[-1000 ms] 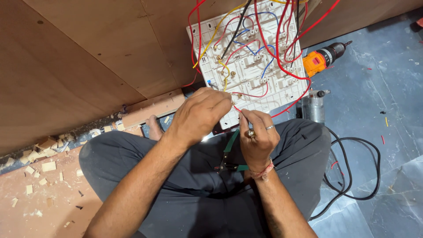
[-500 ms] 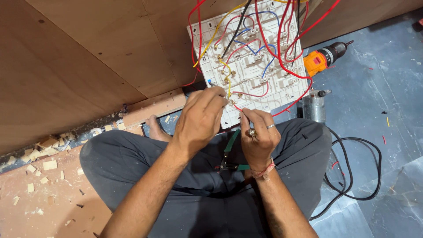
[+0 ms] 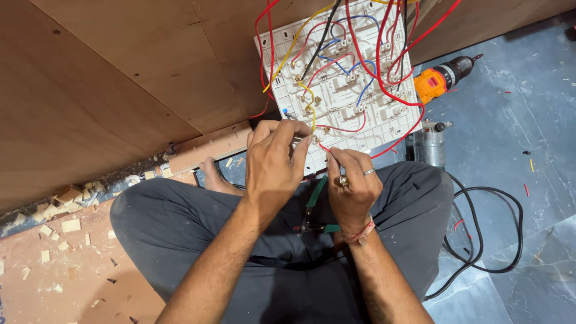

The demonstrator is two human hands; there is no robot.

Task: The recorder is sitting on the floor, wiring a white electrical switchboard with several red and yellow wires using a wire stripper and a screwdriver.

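Note:
A white switch panel back [image 3: 354, 90] with several red, yellow, blue and black wires leans against a brown wooden board. My left hand [image 3: 273, 168] pinches a small metal tool against the panel's lower edge, by a yellow wire [image 3: 310, 107]. My right hand [image 3: 353, 183], wearing rings and a thread wristband, pinches the end of a red wire [image 3: 324, 147] just beside the left fingertips. Green-handled pliers [image 3: 315, 210] lie on my lap between the wrists.
An orange and black drill [image 3: 444, 75] lies on the grey floor right of the panel, with a grey cylindrical tool [image 3: 429, 144] below it. A black cable [image 3: 492, 240] loops at the right. Wood chips [image 3: 60, 222] litter the left. A wooden strip [image 3: 207, 150] lies by my foot.
Both hands have stayed at the panel's lower edge. The left fingers shifted slightly right and closed onto the tool. The right hand still holds the red wire.

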